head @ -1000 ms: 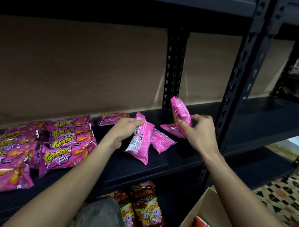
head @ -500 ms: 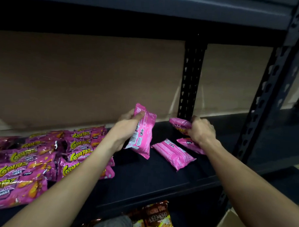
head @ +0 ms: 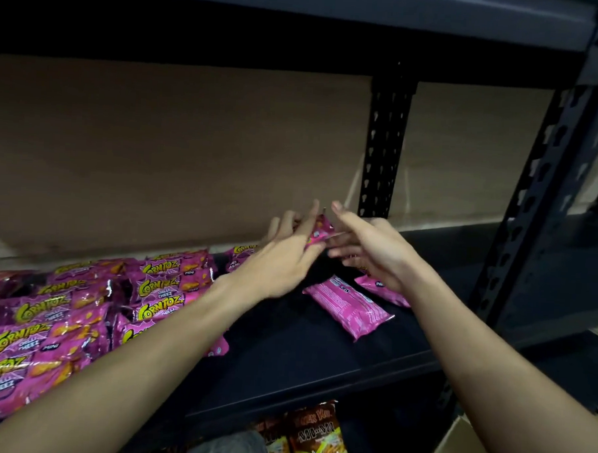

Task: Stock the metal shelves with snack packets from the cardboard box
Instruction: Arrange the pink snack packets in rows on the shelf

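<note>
Brown board backs the black metal shelf (head: 285,356). Near its back edge a small pink packet (head: 320,231) stands upright between both hands. The left hand (head: 282,260) lays straight fingers against it, and the right hand (head: 368,253) is spread loosely beside it; motion blur hides any pinch. Two pink packets (head: 348,310) lie flat towards the right end, and Corntoz packets (head: 81,312) crowd the left end. The cardboard box (head: 459,452) sits below right.

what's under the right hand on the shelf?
A pink packet lies under the right hand; only its near edge shows. The hand covers the rest and the shelf behind it.
</note>
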The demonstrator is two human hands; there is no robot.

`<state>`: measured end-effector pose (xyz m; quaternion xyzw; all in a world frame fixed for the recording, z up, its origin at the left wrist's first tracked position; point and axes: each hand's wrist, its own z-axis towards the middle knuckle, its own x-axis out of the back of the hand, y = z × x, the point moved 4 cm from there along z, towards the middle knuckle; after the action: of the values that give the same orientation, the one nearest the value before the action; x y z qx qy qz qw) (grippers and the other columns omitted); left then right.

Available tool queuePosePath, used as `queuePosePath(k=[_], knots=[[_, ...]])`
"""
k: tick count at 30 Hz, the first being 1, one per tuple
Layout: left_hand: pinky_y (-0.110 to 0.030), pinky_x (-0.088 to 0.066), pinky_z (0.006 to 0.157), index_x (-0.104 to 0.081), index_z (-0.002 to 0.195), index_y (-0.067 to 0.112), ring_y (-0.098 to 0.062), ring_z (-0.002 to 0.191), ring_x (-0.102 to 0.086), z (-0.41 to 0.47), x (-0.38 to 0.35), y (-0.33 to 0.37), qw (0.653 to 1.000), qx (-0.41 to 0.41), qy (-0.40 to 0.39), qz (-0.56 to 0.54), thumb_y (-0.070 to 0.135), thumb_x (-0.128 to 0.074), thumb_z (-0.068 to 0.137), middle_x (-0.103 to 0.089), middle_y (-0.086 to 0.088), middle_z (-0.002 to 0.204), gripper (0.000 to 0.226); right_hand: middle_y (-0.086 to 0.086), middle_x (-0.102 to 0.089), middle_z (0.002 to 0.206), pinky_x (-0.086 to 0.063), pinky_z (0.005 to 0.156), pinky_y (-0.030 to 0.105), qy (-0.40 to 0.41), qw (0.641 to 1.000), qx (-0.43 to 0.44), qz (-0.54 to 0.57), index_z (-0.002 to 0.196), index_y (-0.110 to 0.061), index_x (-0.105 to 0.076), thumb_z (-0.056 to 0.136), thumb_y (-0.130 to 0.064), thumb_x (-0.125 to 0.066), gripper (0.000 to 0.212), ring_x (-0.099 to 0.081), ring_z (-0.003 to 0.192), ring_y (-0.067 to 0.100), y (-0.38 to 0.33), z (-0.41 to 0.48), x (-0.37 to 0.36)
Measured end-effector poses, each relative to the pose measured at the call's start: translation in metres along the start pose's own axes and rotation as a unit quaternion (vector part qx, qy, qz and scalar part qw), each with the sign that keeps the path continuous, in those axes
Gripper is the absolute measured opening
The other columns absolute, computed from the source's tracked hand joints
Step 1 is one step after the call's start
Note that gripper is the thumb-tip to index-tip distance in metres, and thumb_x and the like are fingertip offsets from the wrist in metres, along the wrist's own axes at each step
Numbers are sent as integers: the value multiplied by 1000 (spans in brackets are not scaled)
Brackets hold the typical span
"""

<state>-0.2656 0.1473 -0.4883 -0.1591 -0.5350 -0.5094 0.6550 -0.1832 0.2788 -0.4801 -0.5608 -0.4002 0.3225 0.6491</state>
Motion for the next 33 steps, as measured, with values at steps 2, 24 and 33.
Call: queuePosePath(k=[2,24,33], knots=[[-44,-28,112,6,157,20,-27,127,-28,-1,-1,5,998,-27,39,45,40,-42,101,-29,-8,142,76,12,-76,91,-44,69,27,-5,1000,8,14,100,-11,-72,84,-45,-73,38,-67,81,19,1,0,-6],[-17,-45,98,-63,125,19,-9,114,-60,21,34,-65,986,36,-143,-82,30,-79,82,-65,4,122,47,3,-74,92,-56,86,36,79,989,59,-110,112,-11,-68,87,-9,-73,26,-70,87,15,46,5,-19],[-28,-49,90,-69,108,10,-19,101,-64,42,41,-101,991,89,-73,-63,22,-88,71,-69,-5,107,43,7,-56,129,-41,105,37,20,898,54,-436,127,-17,-62,92,-36,-66,40,-50,124,26,67,-18,-32]])
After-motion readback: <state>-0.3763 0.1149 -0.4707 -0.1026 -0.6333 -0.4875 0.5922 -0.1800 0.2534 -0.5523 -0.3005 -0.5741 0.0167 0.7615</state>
